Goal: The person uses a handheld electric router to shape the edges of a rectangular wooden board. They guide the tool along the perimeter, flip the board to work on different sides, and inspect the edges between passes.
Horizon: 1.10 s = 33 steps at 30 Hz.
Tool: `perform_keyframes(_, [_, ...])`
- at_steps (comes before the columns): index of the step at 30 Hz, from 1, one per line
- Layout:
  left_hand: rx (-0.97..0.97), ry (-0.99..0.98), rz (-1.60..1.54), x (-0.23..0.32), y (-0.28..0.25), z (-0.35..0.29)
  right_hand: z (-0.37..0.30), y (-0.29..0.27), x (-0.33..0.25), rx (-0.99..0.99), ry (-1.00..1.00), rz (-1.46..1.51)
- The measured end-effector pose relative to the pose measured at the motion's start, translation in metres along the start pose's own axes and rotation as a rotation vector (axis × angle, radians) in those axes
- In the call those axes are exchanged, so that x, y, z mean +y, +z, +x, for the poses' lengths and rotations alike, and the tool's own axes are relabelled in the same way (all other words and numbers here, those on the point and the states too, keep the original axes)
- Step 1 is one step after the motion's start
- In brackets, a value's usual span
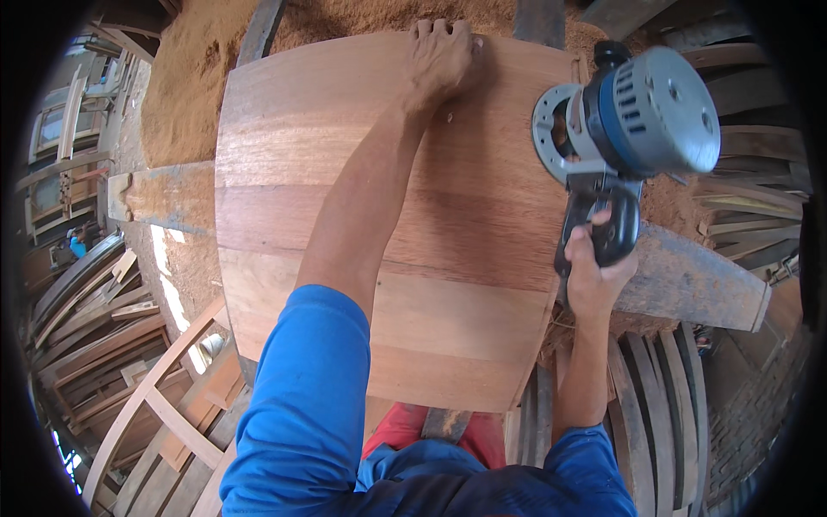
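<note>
In front of me lies a broad wooden panel (345, 220) made of joined boards in light and reddish brown, with curved edges. My left hand (439, 65) is at its far edge, with the fingers bent over the rim and closed on it. My right hand (596, 267) wraps round the black handle of a router (659, 108), which has a grey and blue motor body. The router's round metal base stands at the panel's right edge. Its bit is hidden from this view.
Supporting beams (689, 271) stick out from under the panel on both sides. Sawdust (185, 95) is heaped beyond and left of it. Curved wooden pieces (659, 414) are stacked at the right, and a curved wooden frame (164, 379) with loose timber lies at the lower left.
</note>
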<state>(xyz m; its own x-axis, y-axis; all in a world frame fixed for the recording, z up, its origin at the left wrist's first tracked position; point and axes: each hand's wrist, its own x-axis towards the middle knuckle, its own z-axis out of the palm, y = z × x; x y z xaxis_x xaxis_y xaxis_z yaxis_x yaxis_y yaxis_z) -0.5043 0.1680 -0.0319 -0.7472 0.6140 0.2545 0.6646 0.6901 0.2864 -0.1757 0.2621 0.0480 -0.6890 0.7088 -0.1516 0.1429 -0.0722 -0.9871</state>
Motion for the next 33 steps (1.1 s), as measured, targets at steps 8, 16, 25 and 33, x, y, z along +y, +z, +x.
perform_keyframes(8, [-0.018, -0.043, 0.021, 0.004, 0.001, 0.004, -0.076, -0.028, 0.021, 0.008, -0.024, -0.070])
perform_keyframes(16, [-0.095, -0.046, 0.022, 0.003, -0.003, 0.005, -0.005, -0.006, 0.011, -0.011, -0.102, -0.038])
perform_keyframes(25, [-0.046, 0.038, 0.047, -0.011, 0.009, -0.001, 0.070, 0.020, 0.001, -0.007, -0.146, 0.020])
perform_keyframes(33, [-0.012, 0.050, 0.030, -0.012, 0.011, 0.000, 0.103, 0.030, -0.003, -0.022, -0.180, 0.048])
